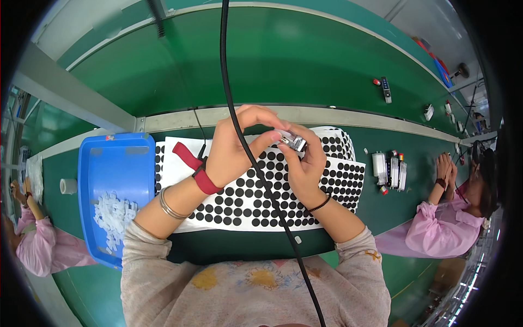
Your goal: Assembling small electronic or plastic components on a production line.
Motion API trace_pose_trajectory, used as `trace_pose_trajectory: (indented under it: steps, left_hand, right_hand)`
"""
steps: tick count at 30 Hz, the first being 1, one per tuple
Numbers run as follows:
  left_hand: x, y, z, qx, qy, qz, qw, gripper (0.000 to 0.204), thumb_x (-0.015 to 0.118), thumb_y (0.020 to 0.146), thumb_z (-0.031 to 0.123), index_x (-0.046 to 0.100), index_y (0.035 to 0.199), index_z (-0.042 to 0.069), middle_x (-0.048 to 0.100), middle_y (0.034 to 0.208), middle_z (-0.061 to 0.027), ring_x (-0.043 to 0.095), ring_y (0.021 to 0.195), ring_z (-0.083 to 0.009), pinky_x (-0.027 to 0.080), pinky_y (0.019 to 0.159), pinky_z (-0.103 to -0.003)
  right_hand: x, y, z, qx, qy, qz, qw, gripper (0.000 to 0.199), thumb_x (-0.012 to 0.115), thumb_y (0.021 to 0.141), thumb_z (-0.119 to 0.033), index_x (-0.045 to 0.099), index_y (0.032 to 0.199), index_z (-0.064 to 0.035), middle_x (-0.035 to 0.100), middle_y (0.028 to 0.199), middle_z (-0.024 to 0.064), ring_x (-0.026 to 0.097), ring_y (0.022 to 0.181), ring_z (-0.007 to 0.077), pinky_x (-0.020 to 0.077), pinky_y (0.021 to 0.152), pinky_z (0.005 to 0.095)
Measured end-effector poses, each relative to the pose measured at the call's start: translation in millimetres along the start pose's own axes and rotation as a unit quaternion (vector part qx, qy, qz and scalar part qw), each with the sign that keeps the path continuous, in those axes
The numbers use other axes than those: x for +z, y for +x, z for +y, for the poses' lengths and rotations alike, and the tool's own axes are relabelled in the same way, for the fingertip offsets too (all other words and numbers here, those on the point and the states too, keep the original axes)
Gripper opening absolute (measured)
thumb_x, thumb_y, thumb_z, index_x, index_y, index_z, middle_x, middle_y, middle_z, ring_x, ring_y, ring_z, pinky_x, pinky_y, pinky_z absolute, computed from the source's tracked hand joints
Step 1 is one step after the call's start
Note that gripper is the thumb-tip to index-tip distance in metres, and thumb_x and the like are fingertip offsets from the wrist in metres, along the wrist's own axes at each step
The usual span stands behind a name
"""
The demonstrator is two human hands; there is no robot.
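Close together over the bench, both my hands are closed around one small block-shaped part (296,143) with a clear and silvery surface. My left hand (231,147) pinches its left end between thumb and fingers. From the right and below, the thumb and fingers of my right hand (306,170) grip the same part. Its finer details are too small to make out. Beneath my hands lie white sheets of black round stickers (223,210), several rows of dots showing. A red wrist strap (206,180) with a cord circles my left wrist.
To the left, a blue tray (85,180) holds a heap of small translucent white pieces (114,215). A white roll (68,186) stands beyond it. Several small devices (393,170) lie at right. Co-workers in pink sit on both sides. A black cable (256,166) hangs across my view.
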State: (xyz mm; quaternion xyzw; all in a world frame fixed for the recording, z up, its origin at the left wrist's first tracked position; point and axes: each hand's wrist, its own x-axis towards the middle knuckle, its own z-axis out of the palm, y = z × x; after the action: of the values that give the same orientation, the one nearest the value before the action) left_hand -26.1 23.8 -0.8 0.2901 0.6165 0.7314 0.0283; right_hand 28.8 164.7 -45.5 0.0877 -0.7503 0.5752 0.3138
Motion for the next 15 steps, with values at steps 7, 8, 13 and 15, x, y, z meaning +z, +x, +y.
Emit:
trace_pose_trajectory:
  steps: [7, 8, 13, 15]
  left_hand:
    - [-5, -1, 2, 0.017, 0.141, -0.033, 0.989, 0.012, 0.068, 0.072, 0.012, 0.063, 0.081, 0.005, 0.062, 0.075, -0.0047, 0.056, 0.072, -0.0166, 0.04, 0.072, -0.03]
    - [-6, -1, 5, 0.016, 0.142, -0.032, 0.989, 0.012, 0.068, 0.072, 0.012, 0.063, 0.081, 0.005, 0.062, 0.075, -0.0047, 0.056, 0.072, -0.0166, 0.04, 0.072, -0.03]
    - [-9, 0, 8, -0.105, 0.071, -0.029, 0.992, 0.019, 0.068, 0.074, 0.01, 0.056, 0.087, 0.003, 0.061, 0.073, -0.0019, 0.053, 0.071, -0.0086, 0.042, 0.067, -0.022]
    - [-9, -1, 8, -0.135, 0.058, -0.025, 0.989, 0.022, 0.068, 0.074, 0.01, 0.053, 0.088, 0.003, 0.061, 0.072, -0.0021, 0.053, 0.07, -0.0082, 0.042, 0.067, -0.022]
  right_hand:
    - [-1, 2, 0, -0.058, -0.067, -0.015, 0.996, 0.034, 0.067, 0.067, 0.002, 0.057, 0.099, -0.0011, 0.061, 0.103, 0.011, 0.055, 0.097, 0.0254, 0.0406, 0.086, 0.0333]
    - [0, 1, 1, -0.063, -0.07, -0.015, 0.995, 0.035, 0.067, 0.066, 0.002, 0.057, 0.1, -0.0014, 0.061, 0.104, 0.0107, 0.055, 0.097, 0.0251, 0.0405, 0.085, 0.033]
    - [-1, 2, -1, -0.09, -0.093, -0.026, 0.991, 0.036, 0.068, 0.065, 0.002, 0.057, 0.099, -0.002, 0.061, 0.104, 0.01, 0.055, 0.096, 0.0249, 0.0399, 0.084, 0.0321]
    - [-1, 2, -1, -0.097, -0.102, -0.029, 0.99, 0.036, 0.068, 0.065, 0.002, 0.057, 0.099, -0.0023, 0.061, 0.104, 0.0097, 0.056, 0.095, 0.0249, 0.0395, 0.083, 0.0319]
